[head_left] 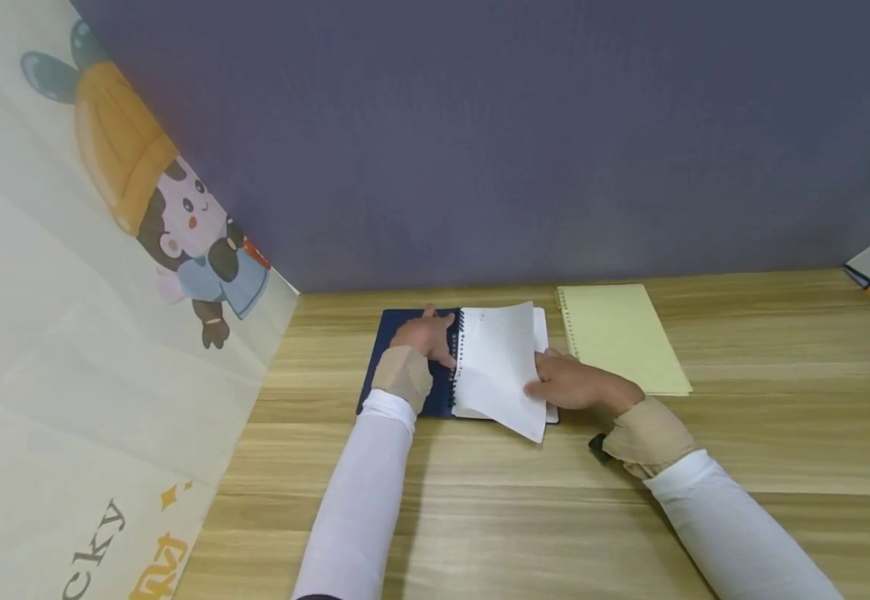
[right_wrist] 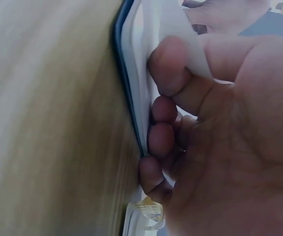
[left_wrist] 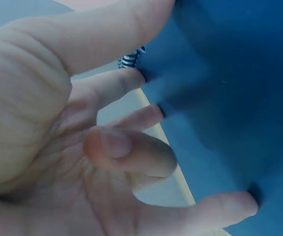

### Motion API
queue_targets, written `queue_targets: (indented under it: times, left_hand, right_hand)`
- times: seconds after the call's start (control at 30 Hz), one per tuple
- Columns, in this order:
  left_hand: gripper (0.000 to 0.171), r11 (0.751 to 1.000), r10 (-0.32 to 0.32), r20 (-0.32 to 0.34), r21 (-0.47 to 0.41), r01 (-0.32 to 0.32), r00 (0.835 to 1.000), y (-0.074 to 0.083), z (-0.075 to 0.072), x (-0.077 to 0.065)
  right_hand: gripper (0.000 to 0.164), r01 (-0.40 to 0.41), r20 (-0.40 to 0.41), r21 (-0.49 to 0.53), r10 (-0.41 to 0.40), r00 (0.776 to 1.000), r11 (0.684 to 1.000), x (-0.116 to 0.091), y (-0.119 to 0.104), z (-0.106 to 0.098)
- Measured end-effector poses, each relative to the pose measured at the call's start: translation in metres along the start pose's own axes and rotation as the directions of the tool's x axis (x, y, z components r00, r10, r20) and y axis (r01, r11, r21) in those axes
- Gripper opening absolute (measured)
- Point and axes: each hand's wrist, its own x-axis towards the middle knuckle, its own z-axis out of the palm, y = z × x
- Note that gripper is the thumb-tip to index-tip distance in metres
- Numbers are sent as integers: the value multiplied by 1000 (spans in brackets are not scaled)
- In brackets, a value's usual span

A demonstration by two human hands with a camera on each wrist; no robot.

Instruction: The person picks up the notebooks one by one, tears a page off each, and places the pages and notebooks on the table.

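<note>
A spiral notebook with a navy cover [head_left: 384,371] lies opened flat on the table. My left hand [head_left: 422,337] rests on the cover beside the black coil [head_left: 453,367], its fingers spread. In the left wrist view, fingertips touch the blue cover [left_wrist: 249,108]. My right hand [head_left: 581,383] pinches the outer edge of a white page [head_left: 497,358] between thumb and fingers. That page is lifted and skewed, its lower corner reaching past the notebook's bottom edge. Whether its left edge is still in the coil, I cannot tell. More white pages [right_wrist: 140,73] lie under it.
A pale yellow spiral notebook [head_left: 622,337] lies just right of the navy one. The wood-grain table [head_left: 480,517] meets a dark purple panel [head_left: 555,150] at the back. A white cloth with cartoon prints [head_left: 45,292] hangs at the left.
</note>
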Motion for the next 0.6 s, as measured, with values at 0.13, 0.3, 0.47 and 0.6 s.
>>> queue_targets:
  times: [0.13,0.3,0.47,0.6]
  left_hand:
    - [90,1000,12,-58,25,-11,998,-3,5,3]
    - [71,996,84,-105,49,-79,991,-6,10,-1]
    - [48,990,138,-106,53,-133,985,-13,13,-7]
    - [52,988,155,-86,37,-152,984,-22,12,-12]
  right_hand:
    - [26,-21,2,20,21,1000,1000,0,-1,-1]
    - [24,-44,3,42,44,999,998,1,1,-2]
    - [28,-45,-1,54,45,999,998,0,2,-3]
    - [29,-29,-6,92,30,1000,995,-2,2,-5]
